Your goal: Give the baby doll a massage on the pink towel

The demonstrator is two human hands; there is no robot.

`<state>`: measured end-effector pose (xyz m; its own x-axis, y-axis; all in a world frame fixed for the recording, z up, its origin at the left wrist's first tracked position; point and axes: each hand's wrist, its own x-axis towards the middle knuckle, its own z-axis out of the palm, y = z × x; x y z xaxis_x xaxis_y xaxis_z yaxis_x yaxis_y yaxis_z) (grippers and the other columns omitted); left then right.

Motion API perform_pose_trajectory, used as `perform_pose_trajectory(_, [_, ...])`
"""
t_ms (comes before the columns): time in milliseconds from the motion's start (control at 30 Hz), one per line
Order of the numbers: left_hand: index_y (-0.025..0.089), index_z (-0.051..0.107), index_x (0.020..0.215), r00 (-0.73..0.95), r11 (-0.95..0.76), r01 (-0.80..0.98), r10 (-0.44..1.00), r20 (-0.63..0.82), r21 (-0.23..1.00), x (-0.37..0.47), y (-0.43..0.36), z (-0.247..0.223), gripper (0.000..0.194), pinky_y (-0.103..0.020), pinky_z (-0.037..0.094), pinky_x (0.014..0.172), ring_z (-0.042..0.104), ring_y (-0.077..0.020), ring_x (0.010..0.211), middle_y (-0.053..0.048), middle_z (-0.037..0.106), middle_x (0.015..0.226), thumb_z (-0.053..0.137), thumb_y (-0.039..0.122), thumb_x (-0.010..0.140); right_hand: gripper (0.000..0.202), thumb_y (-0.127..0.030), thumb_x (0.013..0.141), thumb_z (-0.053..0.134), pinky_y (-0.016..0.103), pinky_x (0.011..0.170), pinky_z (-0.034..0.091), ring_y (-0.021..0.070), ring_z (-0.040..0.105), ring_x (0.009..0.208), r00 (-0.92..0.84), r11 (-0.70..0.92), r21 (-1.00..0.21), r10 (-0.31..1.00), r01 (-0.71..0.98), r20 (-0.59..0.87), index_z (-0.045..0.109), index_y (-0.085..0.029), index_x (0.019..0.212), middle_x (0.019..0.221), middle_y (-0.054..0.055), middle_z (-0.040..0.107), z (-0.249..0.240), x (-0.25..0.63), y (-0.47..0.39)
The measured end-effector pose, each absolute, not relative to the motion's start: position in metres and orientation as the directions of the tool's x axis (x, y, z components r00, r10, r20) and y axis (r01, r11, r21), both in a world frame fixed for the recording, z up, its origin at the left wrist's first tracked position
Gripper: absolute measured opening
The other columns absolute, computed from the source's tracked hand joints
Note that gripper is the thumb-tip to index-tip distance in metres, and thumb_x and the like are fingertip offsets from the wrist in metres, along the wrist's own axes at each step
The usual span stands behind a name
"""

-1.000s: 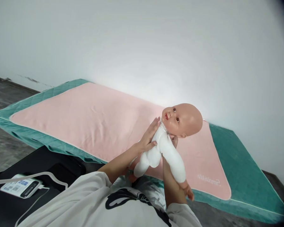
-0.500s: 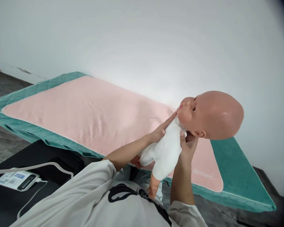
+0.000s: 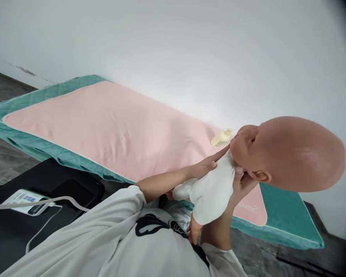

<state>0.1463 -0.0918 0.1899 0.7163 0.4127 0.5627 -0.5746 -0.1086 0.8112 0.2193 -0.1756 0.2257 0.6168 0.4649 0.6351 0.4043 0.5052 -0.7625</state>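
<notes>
A bald baby doll (image 3: pixel 213 192) with a white cloth body is held up in front of me, its large head to the right and its face turned toward the wall. My left hand (image 3: pixel 209 165) grips the far side of its upper body, the fingertips reaching under the chin. On the near side, my right hand (image 3: pixel 240 182) supports the neck and shoulder, thumb on the white cloth and fingers hidden behind the head. One doll arm hangs down by my shirt. Behind the doll's face, a pale yellow pump bottle (image 3: pixel 220 138) lies on the pink mat.
The pink mat (image 3: pixel 127 127) covers much of a bed with a green quilted cover (image 3: pixel 291 215), set against a white wall. At lower left, a power bank (image 3: pixel 27 202) with cables rests on a black seat (image 3: pixel 75 182).
Both hands have brought the doll right and closer to me, so its head looks larger. The pump bottle, hidden before, now shows. My view has shifted slightly.
</notes>
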Motion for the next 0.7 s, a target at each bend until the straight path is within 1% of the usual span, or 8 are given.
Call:
perform_pose_trajectory(133, [0.010, 0.018, 0.152, 0.701, -0.003, -0.632, 0.424, 0.574, 0.775, 0.155, -0.091, 0.202, 0.112, -0.040, 0.044, 0.102, 0.042, -0.0364, 0.132, -0.018, 0.034, 0.151, 0.040, 0.086, 0.072, 0.044, -0.042, 0.086, 0.059, 0.048, 0.103, 0.043, 0.0270, 0.052, 0.123, 0.567, 0.495, -0.723, 0.454, 0.482, 0.688, 0.042, -0.025, 0.122, 0.128, 0.008, 0.052, 0.245, 0.210, -0.177])
perform_pose_trajectory(233, [0.006, 0.022, 0.149, 0.738, 0.086, -0.610, 0.424, 0.525, 0.788, 0.160, -0.089, 0.208, 0.116, -0.042, 0.047, 0.096, 0.052, -0.0371, 0.122, -0.022, 0.041, 0.146, 0.044, 0.087, 0.068, 0.048, -0.045, 0.088, 0.051, 0.051, 0.102, 0.044, 0.0292, 0.042, 0.133, 0.569, 0.460, -0.702, 0.412, 0.544, 0.711, 0.039, -0.024, 0.130, 0.137, 0.011, 0.045, 0.261, 0.200, -0.177])
perform_pose_trajectory(333, [0.005, 0.034, 0.142, 0.772, 0.134, -0.559, 0.444, 0.454, 0.819, 0.157, -0.095, 0.218, 0.107, -0.047, 0.043, 0.103, 0.046, -0.0372, 0.128, -0.019, 0.047, 0.141, 0.039, 0.086, 0.072, 0.044, -0.040, 0.090, 0.050, 0.050, 0.104, 0.043, 0.0286, 0.039, 0.136, 0.581, 0.449, -0.693, 0.381, 0.563, 0.719, 0.040, -0.024, 0.130, 0.138, 0.009, 0.045, 0.274, 0.187, -0.186])
perform_pose_trajectory(400, [0.010, 0.041, 0.139, 0.763, 0.133, -0.581, 0.433, 0.480, 0.803, 0.150, -0.105, 0.226, 0.103, -0.047, 0.041, 0.106, 0.039, -0.0363, 0.135, -0.014, 0.048, 0.142, 0.038, 0.087, 0.071, 0.040, -0.034, 0.091, 0.049, 0.051, 0.106, 0.041, 0.0282, 0.037, 0.137, 0.568, 0.465, -0.676, 0.370, 0.571, 0.735, 0.042, -0.025, 0.130, 0.138, 0.007, 0.045, 0.280, 0.176, -0.198])
perform_pose_trajectory(467, [0.016, 0.041, 0.140, 0.743, 0.122, -0.627, 0.391, 0.544, 0.769, 0.141, -0.118, 0.231, 0.103, -0.043, 0.040, 0.109, 0.033, -0.0348, 0.139, -0.008, 0.045, 0.146, 0.042, 0.089, 0.067, 0.036, -0.032, 0.092, 0.049, 0.051, 0.107, 0.040, 0.0281, 0.036, 0.139, 0.561, 0.490, -0.662, 0.359, 0.567, 0.746, 0.045, -0.027, 0.127, 0.138, 0.005, 0.045, 0.283, 0.163, -0.212])
perform_pose_trajectory(533, [0.018, 0.040, 0.142, 0.737, 0.106, -0.642, 0.357, 0.573, 0.759, 0.132, -0.131, 0.231, 0.106, -0.039, 0.039, 0.111, 0.030, -0.0334, 0.141, -0.006, 0.042, 0.148, 0.043, 0.090, 0.065, 0.031, -0.029, 0.092, 0.050, 0.053, 0.108, 0.040, 0.0278, 0.040, 0.136, 0.579, 0.520, -0.661, 0.340, 0.541, 0.741, 0.048, -0.030, 0.123, 0.135, 0.002, 0.049, 0.284, 0.150, -0.224])
perform_pose_trajectory(633, [0.019, 0.039, 0.143, 0.760, 0.085, -0.607, 0.351, 0.546, 0.790, 0.127, -0.143, 0.222, 0.105, -0.034, 0.039, 0.110, 0.030, -0.0301, 0.142, -0.005, 0.041, 0.148, 0.038, 0.091, 0.066, 0.027, -0.024, 0.092, 0.050, 0.055, 0.110, 0.039, 0.0273, 0.046, 0.130, 0.617, 0.511, -0.688, 0.336, 0.515, 0.711, 0.050, -0.029, 0.118, 0.132, 0.002, 0.051, 0.282, 0.133, -0.238])
perform_pose_trajectory(700, [0.021, 0.041, 0.142, 0.762, 0.093, -0.600, 0.371, 0.531, 0.795, 0.128, -0.146, 0.213, 0.101, -0.032, 0.039, 0.110, 0.032, -0.0285, 0.141, -0.004, 0.044, 0.146, 0.039, 0.089, 0.068, 0.030, -0.027, 0.092, 0.050, 0.054, 0.108, 0.041, 0.0279, 0.041, 0.134, 0.635, 0.476, -0.718, 0.358, 0.507, 0.685, 0.047, -0.030, 0.122, 0.139, 0.002, 0.046, 0.279, 0.129, -0.241])
